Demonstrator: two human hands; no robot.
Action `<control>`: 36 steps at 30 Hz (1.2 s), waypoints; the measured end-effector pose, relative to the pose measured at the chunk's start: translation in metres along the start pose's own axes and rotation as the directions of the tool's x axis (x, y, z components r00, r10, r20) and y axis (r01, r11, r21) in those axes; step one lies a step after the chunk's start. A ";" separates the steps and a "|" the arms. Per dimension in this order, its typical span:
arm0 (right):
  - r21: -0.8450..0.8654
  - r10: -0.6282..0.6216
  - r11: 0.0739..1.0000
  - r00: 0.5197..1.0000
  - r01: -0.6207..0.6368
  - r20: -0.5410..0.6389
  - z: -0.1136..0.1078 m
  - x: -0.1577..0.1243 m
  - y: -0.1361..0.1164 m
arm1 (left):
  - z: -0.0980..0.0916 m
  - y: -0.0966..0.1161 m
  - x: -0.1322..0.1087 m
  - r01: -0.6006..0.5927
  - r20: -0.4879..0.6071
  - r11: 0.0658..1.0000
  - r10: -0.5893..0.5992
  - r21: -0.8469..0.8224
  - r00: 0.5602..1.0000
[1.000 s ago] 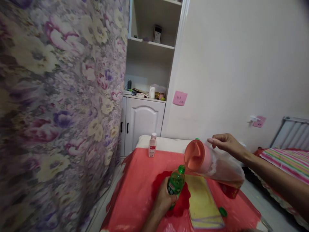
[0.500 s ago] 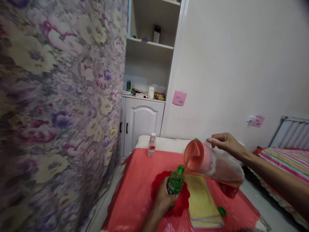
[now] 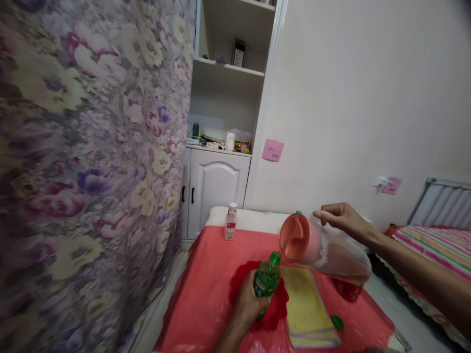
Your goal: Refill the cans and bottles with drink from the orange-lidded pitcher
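My left hand (image 3: 249, 300) is wrapped round a green plastic bottle (image 3: 267, 280), which leans a little over a red scalloped plate (image 3: 281, 304). The bottle's mouth is uncapped. With its fingers closed at the handle, my right hand (image 3: 336, 215) holds a clear pitcher (image 3: 340, 255) with a salmon-pink top (image 3: 294, 238). The pitcher lies tilted nearly on its side, its pink spout end close beside the bottle's neck. Brownish liquid shows inside it; whether any is running out I cannot make out. On the table to the right rests a green cap (image 3: 337, 322).
A yellow cloth (image 3: 311, 309) lies right of the plate on the red table cover (image 3: 206, 279). Partly behind the pitcher stands a red container (image 3: 348, 290). A small clear bottle (image 3: 230, 224) with a white cap is at the far edge. A flowered curtain (image 3: 91, 171) hangs left.
Hardly anything differs: both hands, the green bottle and the pitcher keep their places, with the pitcher turned very slightly. The whole view has shifted a touch.
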State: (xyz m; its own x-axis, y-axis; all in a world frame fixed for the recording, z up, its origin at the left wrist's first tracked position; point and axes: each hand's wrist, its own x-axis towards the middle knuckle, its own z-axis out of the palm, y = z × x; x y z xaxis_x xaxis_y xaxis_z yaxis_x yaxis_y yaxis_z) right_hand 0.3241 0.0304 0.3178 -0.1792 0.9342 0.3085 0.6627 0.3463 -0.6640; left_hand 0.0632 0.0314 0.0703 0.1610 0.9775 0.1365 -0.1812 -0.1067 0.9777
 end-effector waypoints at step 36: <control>-0.022 -0.030 0.999 0.999 0.030 0.013 0.001 0.000 -0.002 | 0.002 0.013 -0.002 0.029 0.008 0.999 -0.029 -0.046 1.000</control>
State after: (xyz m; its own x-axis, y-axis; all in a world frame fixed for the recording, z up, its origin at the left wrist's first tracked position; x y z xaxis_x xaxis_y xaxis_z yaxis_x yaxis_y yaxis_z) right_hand 0.3220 0.0295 0.3186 -0.2083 0.9245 0.3193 0.6730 0.3724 -0.6391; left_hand 0.0622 0.0277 0.0828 0.1740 0.9787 0.1092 -0.2204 -0.0694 0.9729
